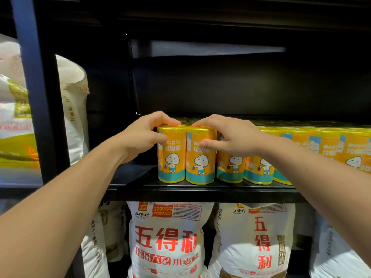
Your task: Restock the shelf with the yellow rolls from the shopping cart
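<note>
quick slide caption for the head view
Left hand grips the end roll, right hand the next roll, both upright on the shelf above sacks.

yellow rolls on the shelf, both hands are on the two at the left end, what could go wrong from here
1. The leftmost roll, gripped by the left hand, has nothing beside it on its left, so it may tip that way when released.
2. It and the second roll, held by the right hand, stand close to the front edge of the shelf; a pull forward could drop them.
</note>
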`<state>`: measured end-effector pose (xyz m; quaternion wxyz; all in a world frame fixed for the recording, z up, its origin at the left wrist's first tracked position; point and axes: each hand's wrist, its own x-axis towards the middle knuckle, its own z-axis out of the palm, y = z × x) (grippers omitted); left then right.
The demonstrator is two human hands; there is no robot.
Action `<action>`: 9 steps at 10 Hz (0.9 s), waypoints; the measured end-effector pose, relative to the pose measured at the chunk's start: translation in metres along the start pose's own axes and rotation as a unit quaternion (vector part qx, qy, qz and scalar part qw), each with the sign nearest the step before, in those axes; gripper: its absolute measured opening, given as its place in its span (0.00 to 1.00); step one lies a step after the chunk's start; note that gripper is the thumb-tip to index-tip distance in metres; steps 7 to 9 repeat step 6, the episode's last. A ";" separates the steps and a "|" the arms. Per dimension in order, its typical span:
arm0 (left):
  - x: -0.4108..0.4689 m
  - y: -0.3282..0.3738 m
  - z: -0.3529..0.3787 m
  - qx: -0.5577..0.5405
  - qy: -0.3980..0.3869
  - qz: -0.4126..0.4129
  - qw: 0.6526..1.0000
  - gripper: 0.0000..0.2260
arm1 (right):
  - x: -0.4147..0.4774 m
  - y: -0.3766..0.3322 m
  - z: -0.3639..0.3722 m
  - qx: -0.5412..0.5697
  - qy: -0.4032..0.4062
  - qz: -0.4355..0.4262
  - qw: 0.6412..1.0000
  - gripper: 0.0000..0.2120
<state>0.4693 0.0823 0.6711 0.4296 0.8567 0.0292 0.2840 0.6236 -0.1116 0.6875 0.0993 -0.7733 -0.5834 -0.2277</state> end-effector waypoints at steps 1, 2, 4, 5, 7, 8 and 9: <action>0.001 -0.001 -0.001 -0.009 -0.002 -0.002 1.000 0.20 | 0.000 0.000 -0.001 0.001 -0.002 0.001 1.000 0.26; 0.001 -0.003 0.002 -0.026 0.004 -0.001 1.000 0.19 | -0.001 -0.002 -0.002 0.002 -0.004 0.001 1.000 0.26; -0.001 -0.003 0.004 -0.020 0.007 0.011 1.000 0.21 | 0.000 -0.002 -0.007 0.026 -0.031 0.005 0.999 0.26; -0.003 0.002 0.004 0.032 0.048 0.042 0.997 0.23 | 0.000 -0.005 -0.010 0.029 -0.036 0.002 0.999 0.27; -0.006 0.011 0.004 0.107 0.136 0.089 0.981 0.21 | 0.000 -0.006 -0.013 -0.102 -0.046 -0.020 0.994 0.29; -0.006 0.011 0.004 0.107 0.136 0.089 0.981 0.21 | 0.000 -0.006 -0.013 -0.102 -0.046 -0.020 0.994 0.29; -0.006 0.011 0.004 0.107 0.136 0.089 0.981 0.21 | 0.000 -0.006 -0.013 -0.102 -0.046 -0.020 0.994 0.29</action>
